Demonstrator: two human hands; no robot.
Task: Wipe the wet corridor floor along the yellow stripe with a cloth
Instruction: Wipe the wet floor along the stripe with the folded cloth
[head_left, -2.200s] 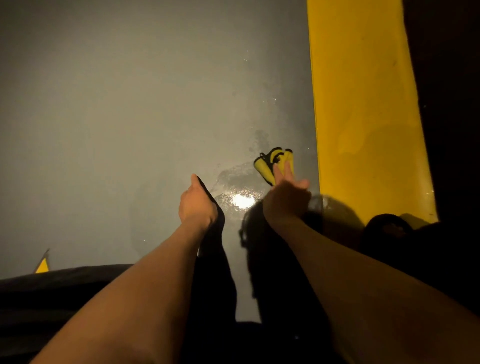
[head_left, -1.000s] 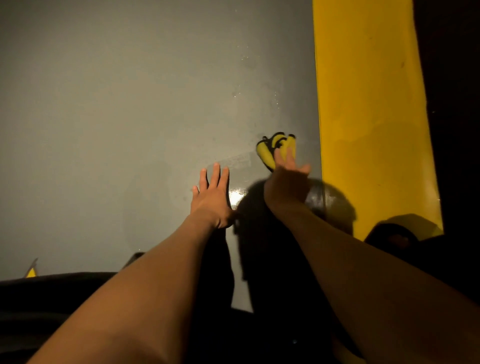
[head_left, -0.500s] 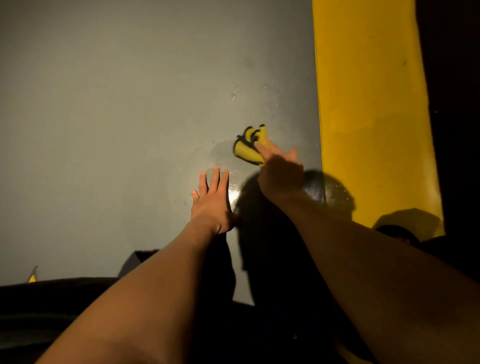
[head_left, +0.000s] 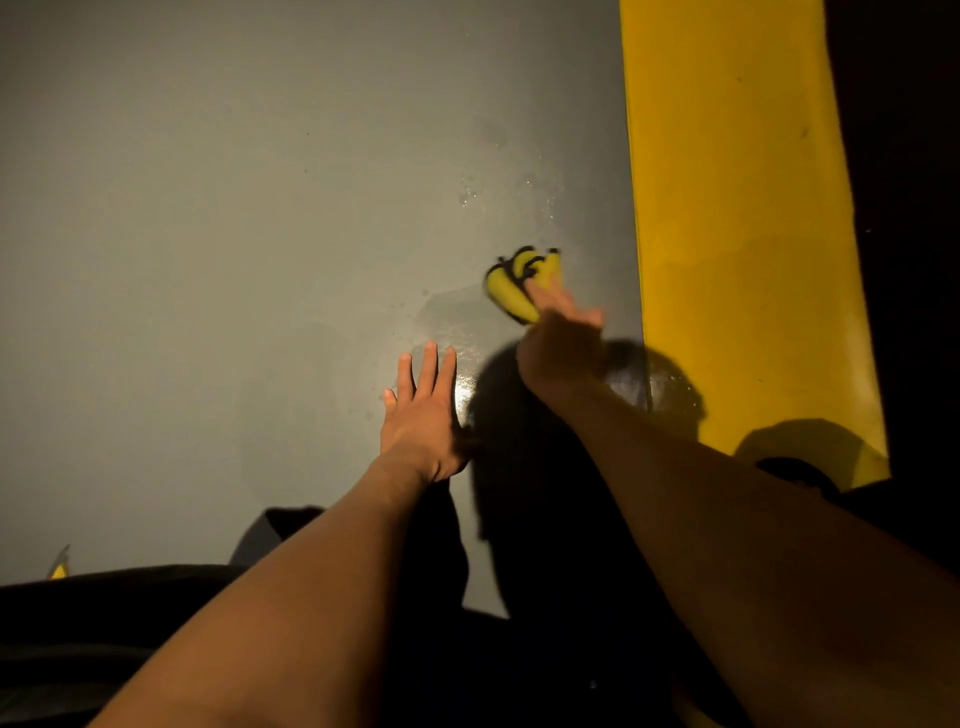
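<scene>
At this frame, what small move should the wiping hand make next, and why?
Probably push the cloth a little farther ahead along the yellow stripe. The right hand presses it on the grey floor just short of glinting droplets, while the left hand lies flat as a brace.

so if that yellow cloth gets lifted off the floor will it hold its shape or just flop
Probably flops: the yellow cloth is bunched into soft folds under the right hand. Likely damp and a bit heavier, since the grey floor beside it glistens.
</scene>
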